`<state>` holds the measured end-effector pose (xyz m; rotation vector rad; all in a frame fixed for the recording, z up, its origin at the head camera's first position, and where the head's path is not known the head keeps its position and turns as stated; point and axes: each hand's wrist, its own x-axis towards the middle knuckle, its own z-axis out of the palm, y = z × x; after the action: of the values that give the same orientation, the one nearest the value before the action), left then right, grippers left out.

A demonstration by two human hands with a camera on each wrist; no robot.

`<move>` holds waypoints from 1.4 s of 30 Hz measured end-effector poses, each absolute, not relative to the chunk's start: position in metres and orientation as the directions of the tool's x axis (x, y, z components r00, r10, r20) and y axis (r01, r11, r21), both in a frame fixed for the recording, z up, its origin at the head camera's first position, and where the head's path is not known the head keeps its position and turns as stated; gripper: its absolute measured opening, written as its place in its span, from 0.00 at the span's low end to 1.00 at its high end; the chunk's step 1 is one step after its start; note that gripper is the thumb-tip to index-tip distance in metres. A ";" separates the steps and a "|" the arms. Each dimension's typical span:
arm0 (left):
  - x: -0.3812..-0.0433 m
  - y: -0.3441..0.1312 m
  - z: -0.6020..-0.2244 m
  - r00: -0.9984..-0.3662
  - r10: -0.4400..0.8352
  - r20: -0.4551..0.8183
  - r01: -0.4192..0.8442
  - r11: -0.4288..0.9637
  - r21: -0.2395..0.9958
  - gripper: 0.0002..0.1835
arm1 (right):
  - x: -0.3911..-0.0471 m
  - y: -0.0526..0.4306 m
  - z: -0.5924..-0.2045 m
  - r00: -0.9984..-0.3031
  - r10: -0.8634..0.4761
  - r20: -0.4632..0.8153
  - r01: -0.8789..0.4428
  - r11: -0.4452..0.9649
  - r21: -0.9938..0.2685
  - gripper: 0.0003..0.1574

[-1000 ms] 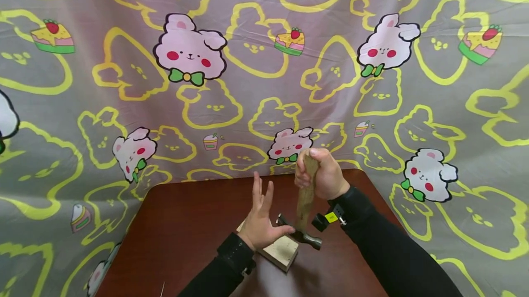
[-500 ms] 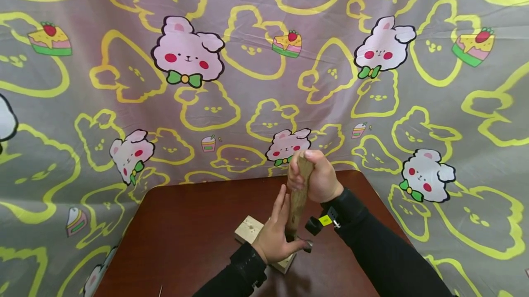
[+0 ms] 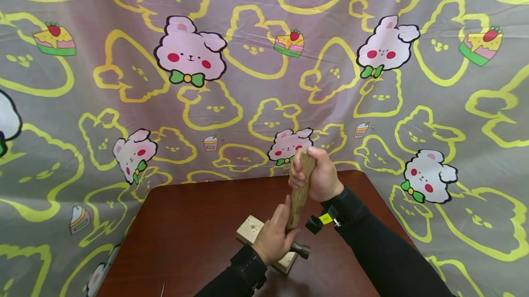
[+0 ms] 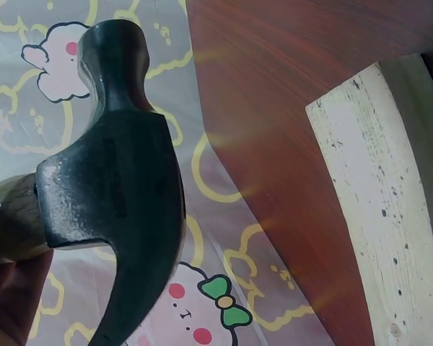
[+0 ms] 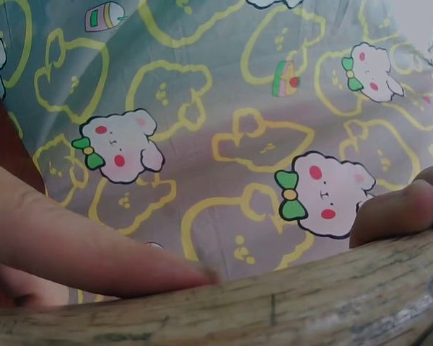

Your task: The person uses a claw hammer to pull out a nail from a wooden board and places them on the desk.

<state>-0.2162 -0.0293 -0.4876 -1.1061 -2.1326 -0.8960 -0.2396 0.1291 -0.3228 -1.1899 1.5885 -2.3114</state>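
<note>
A claw hammer with a wooden handle [image 3: 300, 203] is held up at the middle of the head view, its metal head lowermost. My right hand [image 3: 325, 177] grips the upper end of the handle. Lower down, my left hand [image 3: 272, 238] holds the handle near the head, thumb on one side and fingers on the other. In the left wrist view the dark hammer head [image 4: 123, 173] shows its face and claw. The right wrist view has the handle [image 5: 238, 317] with fingers [image 5: 94, 245] along it. Beneath the left hand lies a pale wooden block [image 3: 250, 229], partly hidden.
The block lies on a reddish-brown table [image 3: 198, 223]. A thin, light, pointed object [image 3: 163, 289] shows at the near left of the tabletop. A patterned cloth [image 3: 248, 17] hangs behind and around the table.
My left hand, spread beside the hammer head a second ago, has moved right and closed on the handle above the head. The hammer has shifted slightly left with my right hand.
</note>
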 end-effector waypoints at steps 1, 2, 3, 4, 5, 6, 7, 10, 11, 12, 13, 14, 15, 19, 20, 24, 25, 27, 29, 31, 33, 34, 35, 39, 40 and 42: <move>-0.216 -0.029 -0.487 -0.493 0.468 0.733 0.852 0.431 0.297 0.57 | -0.240 0.129 -0.323 -0.693 -0.481 0.537 -0.328 -0.453 -0.829 0.30; -0.215 -0.030 -0.487 -0.493 0.470 0.732 0.853 0.429 0.298 0.57 | -0.240 0.129 -0.323 -0.694 -0.484 0.534 -0.323 -0.453 -0.831 0.30; -0.215 -0.030 -0.487 -0.493 0.474 0.729 0.854 0.424 0.301 0.56 | -0.241 0.129 -0.323 -0.693 -0.487 0.532 -0.319 -0.454 -0.832 0.30; -0.215 -0.031 -0.487 -0.492 0.481 0.726 0.856 0.416 0.305 0.56 | -0.241 0.130 -0.323 -0.694 -0.488 0.529 -0.314 -0.456 -0.833 0.30; -0.214 -0.031 -0.487 -0.493 0.489 0.720 0.859 0.408 0.310 0.55 | -0.241 0.130 -0.324 -0.694 -0.490 0.528 -0.310 -0.459 -0.833 0.31; -0.214 -0.032 -0.487 -0.487 0.498 0.718 0.864 0.397 0.311 0.55 | -0.242 0.131 -0.325 -0.693 -0.492 0.527 -0.304 -0.463 -0.833 0.31; -0.214 -0.033 -0.487 -0.481 0.506 0.716 0.869 0.386 0.310 0.55 | -0.242 0.131 -0.326 -0.692 -0.494 0.526 -0.298 -0.468 -0.832 0.31; -0.214 -0.035 -0.488 -0.465 0.524 0.713 0.879 0.368 0.303 0.55 | -0.242 0.132 -0.328 -0.688 -0.498 0.528 -0.288 -0.480 -0.829 0.32; -0.214 -0.035 -0.488 -0.461 0.527 0.714 0.881 0.366 0.298 0.56 | -0.242 0.133 -0.329 -0.685 -0.500 0.529 -0.288 -0.481 -0.828 0.32; -0.214 -0.036 -0.488 -0.458 0.528 0.715 0.883 0.363 0.297 0.56 | -0.242 0.133 -0.329 -0.684 -0.500 0.531 -0.290 -0.481 -0.827 0.32; -0.214 -0.036 -0.488 -0.458 0.529 0.715 0.883 0.364 0.296 0.56 | -0.243 0.133 -0.329 -0.684 -0.500 0.531 -0.293 -0.479 -0.827 0.32; -0.214 -0.036 -0.488 -0.460 0.529 0.713 0.882 0.367 0.296 0.56 | -0.243 0.133 -0.328 -0.689 -0.499 0.526 -0.290 -0.475 -0.831 0.32; -0.214 -0.037 -0.487 -0.464 0.529 0.710 0.880 0.370 0.299 0.56 | -0.243 0.134 -0.328 -0.694 -0.497 0.521 -0.291 -0.468 -0.835 0.32; -0.212 -0.038 -0.486 -0.483 0.534 0.694 0.871 0.375 0.317 0.55 | -0.244 0.137 -0.327 -0.725 -0.487 0.487 -0.285 -0.431 -0.856 0.35; -0.212 -0.038 -0.485 -0.487 0.536 0.689 0.869 0.374 0.323 0.55 | -0.244 0.138 -0.327 -0.734 -0.483 0.478 -0.284 -0.421 -0.862 0.35; -0.210 -0.040 -0.487 -0.513 0.541 0.666 0.857 0.364 0.365 0.55 | -0.245 0.142 -0.328 -0.775 -0.459 0.435 -0.297 -0.343 -0.891 0.36; -0.209 -0.041 -0.487 -0.529 0.541 0.654 0.848 0.366 0.382 0.55 | -0.245 0.143 -0.328 -0.788 -0.446 0.424 -0.315 -0.300 -0.901 0.36; -0.209 -0.044 -0.489 -0.560 0.538 0.631 0.829 0.375 0.416 0.55 | -0.246 0.145 -0.328 -0.814 -0.414 0.407 -0.363 -0.186 -0.913 0.36; -0.208 -0.046 -0.490 -0.592 0.531 0.607 0.806 0.386 0.448 0.55 | -0.248 0.146 -0.328 -0.830 -0.386 0.402 -0.414 -0.057 -0.908 0.35; -0.207 -0.049 -0.491 -0.618 0.526 0.584 0.786 0.394 0.477 0.56 | -0.249 0.147 -0.328 -0.832 -0.376 0.409 -0.466 0.073 -0.882 0.35; -0.206 -0.050 -0.493 -0.634 0.526 0.567 0.773 0.398 0.494 0.56 | -0.250 0.149 -0.330 -0.827 -0.373 0.421 -0.507 0.168 -0.846 0.34; -0.206 -0.050 -0.493 -0.639 0.527 0.560 0.768 0.398 0.502 0.57 | -0.250 0.150 -0.331 -0.825 -0.370 0.427 -0.521 0.205 -0.828 0.33; -0.206 -0.050 -0.494 -0.643 0.528 0.554 0.764 0.399 0.507 0.57 | -0.251 0.150 -0.332 -0.825 -0.363 0.434 -0.534 0.245 -0.809 0.34; -0.206 -0.049 -0.496 -0.650 0.532 0.543 0.758 0.415 0.503 0.57 | -0.254 0.153 -0.338 -0.814 -0.306 0.493 -0.580 0.404 -0.707 0.34; -0.206 -0.049 -0.497 -0.653 0.532 0.539 0.757 0.424 0.498 0.56 | -0.255 0.154 -0.340 -0.810 -0.287 0.511 -0.585 0.449 -0.675 0.33; -0.205 -0.049 -0.499 -0.660 0.536 0.526 0.750 0.443 0.490 0.56 | -0.256 0.157 -0.343 -0.803 -0.256 0.538 -0.581 0.536 -0.612 0.31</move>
<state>-0.2051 -0.0494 -0.4991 -1.1055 -2.4053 -1.0385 -0.2564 0.1565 -0.3434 -0.8833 3.0803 -1.4960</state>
